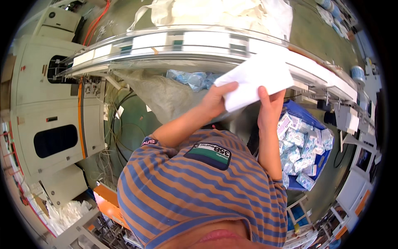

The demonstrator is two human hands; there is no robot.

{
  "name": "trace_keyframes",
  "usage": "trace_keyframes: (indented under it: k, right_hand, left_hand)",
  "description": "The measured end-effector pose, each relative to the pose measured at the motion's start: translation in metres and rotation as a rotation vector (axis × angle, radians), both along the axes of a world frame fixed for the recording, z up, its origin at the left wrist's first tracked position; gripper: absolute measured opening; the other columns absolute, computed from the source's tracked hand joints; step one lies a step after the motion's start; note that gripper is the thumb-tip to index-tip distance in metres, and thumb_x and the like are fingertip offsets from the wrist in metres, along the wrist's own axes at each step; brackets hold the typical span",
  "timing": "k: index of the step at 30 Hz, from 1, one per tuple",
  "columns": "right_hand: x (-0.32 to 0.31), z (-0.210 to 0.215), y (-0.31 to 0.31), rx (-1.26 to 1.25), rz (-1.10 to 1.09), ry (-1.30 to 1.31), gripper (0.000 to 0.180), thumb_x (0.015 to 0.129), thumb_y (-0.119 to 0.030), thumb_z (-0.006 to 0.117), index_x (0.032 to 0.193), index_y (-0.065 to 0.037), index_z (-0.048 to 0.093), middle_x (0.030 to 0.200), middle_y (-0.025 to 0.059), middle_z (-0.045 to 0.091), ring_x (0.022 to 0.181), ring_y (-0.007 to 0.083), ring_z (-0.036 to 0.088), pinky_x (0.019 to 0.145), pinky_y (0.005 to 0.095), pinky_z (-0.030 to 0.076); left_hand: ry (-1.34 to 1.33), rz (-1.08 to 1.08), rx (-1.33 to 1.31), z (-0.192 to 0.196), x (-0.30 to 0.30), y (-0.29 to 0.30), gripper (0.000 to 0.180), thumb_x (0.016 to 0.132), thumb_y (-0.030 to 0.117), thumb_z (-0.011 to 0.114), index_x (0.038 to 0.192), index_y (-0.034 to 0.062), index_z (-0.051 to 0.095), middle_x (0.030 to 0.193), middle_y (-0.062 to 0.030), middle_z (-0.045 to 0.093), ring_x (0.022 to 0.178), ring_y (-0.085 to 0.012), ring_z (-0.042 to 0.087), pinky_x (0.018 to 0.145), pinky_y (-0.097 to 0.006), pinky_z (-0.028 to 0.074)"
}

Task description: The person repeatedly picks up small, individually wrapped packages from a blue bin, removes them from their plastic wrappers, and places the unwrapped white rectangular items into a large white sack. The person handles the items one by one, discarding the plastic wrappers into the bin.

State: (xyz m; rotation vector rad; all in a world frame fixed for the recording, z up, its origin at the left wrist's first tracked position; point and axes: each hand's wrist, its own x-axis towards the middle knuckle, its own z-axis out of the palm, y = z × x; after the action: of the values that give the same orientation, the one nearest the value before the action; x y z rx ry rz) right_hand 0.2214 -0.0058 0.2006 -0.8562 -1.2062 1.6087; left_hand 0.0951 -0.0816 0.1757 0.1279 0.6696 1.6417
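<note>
Both my hands hold a flat white rectangular stack (255, 83), tissue-like in look, tilted above the near edge of a conveyor (182, 54). My left hand (215, 98) grips its near left corner, thumb on top and fingers underneath. Beneath its right side my right hand (271, 108) supports it, with the thumb over the near edge. The fingers under the stack are mostly hidden. White rectangular pieces (211, 41) lie spaced along the conveyor, just beyond my hands.
Right of me stands a blue crate (310, 111) heaped with white-and-blue packs (304, 143). A large translucent bag (155, 93) with blue film hangs below the conveyor. Machine cabinets (54, 95) stand at left, cables on the floor beside them. White material (211, 12) lies beyond the conveyor.
</note>
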Motion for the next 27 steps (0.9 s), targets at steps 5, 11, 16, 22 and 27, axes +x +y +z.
trace_keyframes:
  k: [5, 11, 16, 22, 27]
  right_hand:
    - [0.014, 0.06, -0.024, 0.382, 0.609, 0.004, 0.059, 0.071, -0.032, 0.065, 0.117, -0.003, 0.042, 0.129, 0.0165, 0.035, 0.119, 0.031, 0.033, 0.097, 0.0439, 0.026]
    - [-0.001, 0.104, -0.06, 0.543, 1.539, 0.639, 0.042, 0.078, -0.051, 0.052, 0.086, -0.011, 0.061, 0.122, 0.0238, 0.043, 0.116, 0.0408, 0.035, 0.095, 0.054, 0.017]
    - [0.007, 0.104, -0.071, 0.447, 1.455, 0.673, 0.041, 0.082, -0.051, 0.046, 0.074, -0.012, 0.055, 0.123, 0.0212, 0.044, 0.117, 0.0403, 0.035, 0.098, 0.0555, 0.011]
    - [-0.011, 0.095, -0.066, 0.766, 1.291, 0.397, 0.052, 0.076, -0.056, 0.05, 0.057, -0.008, 0.051, 0.126, 0.0183, 0.04, 0.117, 0.0394, 0.035, 0.091, 0.0579, 0.022]
    - [-0.018, 0.094, -0.065, 0.776, 1.12, 0.256, 0.049, 0.08, -0.056, 0.045, 0.069, -0.008, 0.052, 0.124, 0.0182, 0.045, 0.115, 0.0361, 0.04, 0.098, 0.0544, 0.016]
  left_hand:
    - [0.256, 0.301, -0.108, 0.004, -0.1, -0.054, 0.054, 0.071, 0.012, 0.062, 0.119, -0.0021, 0.042, 0.112, -0.0116, 0.053, 0.102, -0.0217, 0.052, 0.089, -0.033, 0.042]
    - [0.535, 0.522, -0.172, 0.02, -0.223, -0.095, 0.049, 0.076, 0.011, 0.056, 0.119, -0.005, 0.039, 0.113, -0.0157, 0.051, 0.102, -0.0267, 0.051, 0.09, -0.036, 0.042]
    - [0.584, 0.536, -0.065, 0.023, -0.327, -0.155, 0.054, 0.074, 0.014, 0.057, 0.121, -0.0049, 0.035, 0.112, -0.0188, 0.05, 0.104, -0.0306, 0.05, 0.09, -0.041, 0.042]
    - [0.636, 0.598, -0.224, 0.052, -0.399, -0.177, 0.049, 0.077, 0.012, 0.053, 0.119, -0.0083, 0.038, 0.117, -0.0196, 0.048, 0.109, -0.0313, 0.047, 0.096, -0.042, 0.036]
    - [0.683, 0.404, -0.323, 0.029, -0.47, -0.174, 0.047, 0.076, 0.012, 0.056, 0.117, -0.006, 0.042, 0.114, -0.0164, 0.052, 0.105, -0.0281, 0.05, 0.093, -0.04, 0.038]
